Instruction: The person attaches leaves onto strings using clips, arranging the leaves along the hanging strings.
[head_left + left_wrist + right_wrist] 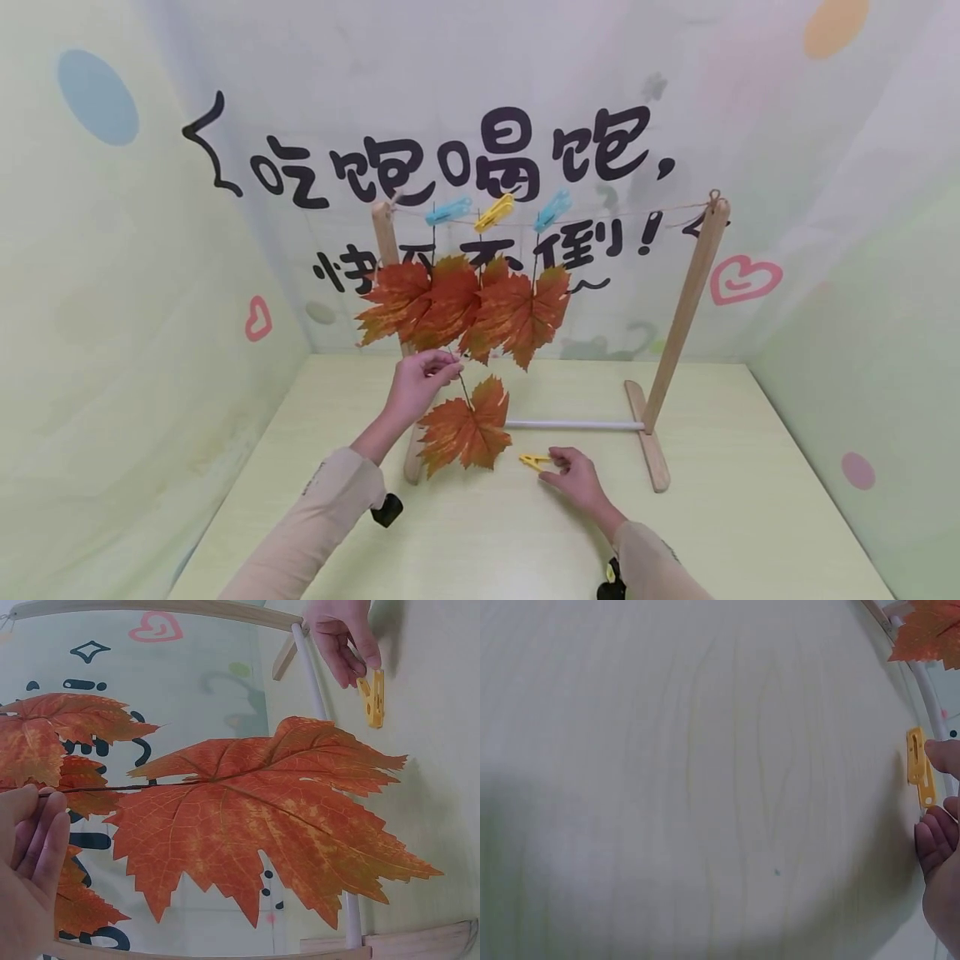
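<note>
An orange-red artificial maple leaf [467,425] hangs by its dark stem from my left hand [422,385], whose thumb and fingers pinch the stem's upper end. In the left wrist view the same leaf [255,817] fills the middle, its veins and jagged edges plain. Lower right of it, my right hand [579,482] pinches a yellow clothespin [534,461] between thumb and fingers. The right wrist view catches this clothespin [917,765] at its right edge. Above, several similar leaves [525,308] hang by their stems from a string, held by two blue clothespins [448,211] and a yellow one [495,213].
The string [637,214] runs between two wooden posts [686,317] of a stand, joined low down by a white rod [577,426]. Its wooden foot [651,450] rests on the pale table [720,517]. A printed cloth backdrop [465,67] surrounds the table.
</note>
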`<state>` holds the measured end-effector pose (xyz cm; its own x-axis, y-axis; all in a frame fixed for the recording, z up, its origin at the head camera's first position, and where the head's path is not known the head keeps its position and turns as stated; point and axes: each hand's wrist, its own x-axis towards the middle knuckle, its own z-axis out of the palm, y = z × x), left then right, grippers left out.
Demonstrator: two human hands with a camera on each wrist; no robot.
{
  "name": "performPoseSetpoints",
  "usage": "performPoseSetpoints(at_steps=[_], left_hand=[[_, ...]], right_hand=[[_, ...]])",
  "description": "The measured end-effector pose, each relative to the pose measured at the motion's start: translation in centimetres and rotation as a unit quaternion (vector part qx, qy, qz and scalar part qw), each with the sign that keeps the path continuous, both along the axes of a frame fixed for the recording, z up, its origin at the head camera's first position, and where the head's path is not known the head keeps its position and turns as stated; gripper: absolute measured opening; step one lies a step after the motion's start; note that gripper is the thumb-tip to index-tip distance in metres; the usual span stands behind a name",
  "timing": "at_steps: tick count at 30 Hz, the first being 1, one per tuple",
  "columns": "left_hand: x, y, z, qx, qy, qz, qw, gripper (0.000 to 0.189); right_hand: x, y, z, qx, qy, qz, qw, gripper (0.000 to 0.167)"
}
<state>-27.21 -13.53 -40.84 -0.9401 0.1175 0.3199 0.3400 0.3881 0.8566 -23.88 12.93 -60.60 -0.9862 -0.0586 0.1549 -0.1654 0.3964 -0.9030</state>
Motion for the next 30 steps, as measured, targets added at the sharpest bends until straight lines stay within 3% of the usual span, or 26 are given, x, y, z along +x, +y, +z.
performPoseSetpoints(at_steps=[9, 17, 30], left_hand=[[0.2, -0.2, 0.1, 0.002, -0.007, 0.003, 1.0, 0.017], [0.1, -0.1, 0.0, 0.006, -0.011, 0.003, 0.9999, 0.013], [0.3, 1.4, -0.2, 0.028, 0.021, -0.014, 0.9993, 0.018]], right_hand=[[-0.2, -0.5, -0.5, 0.049, 0.036, -0.012, 0.9981, 0.036], [-0.4, -0.4, -0.4, 0.07, 0.04, -0.011, 0.9967, 0.031], [-0.1, 0.5, -0.6, 0.044, 0.015, -0.015, 0.9988, 0.026]])
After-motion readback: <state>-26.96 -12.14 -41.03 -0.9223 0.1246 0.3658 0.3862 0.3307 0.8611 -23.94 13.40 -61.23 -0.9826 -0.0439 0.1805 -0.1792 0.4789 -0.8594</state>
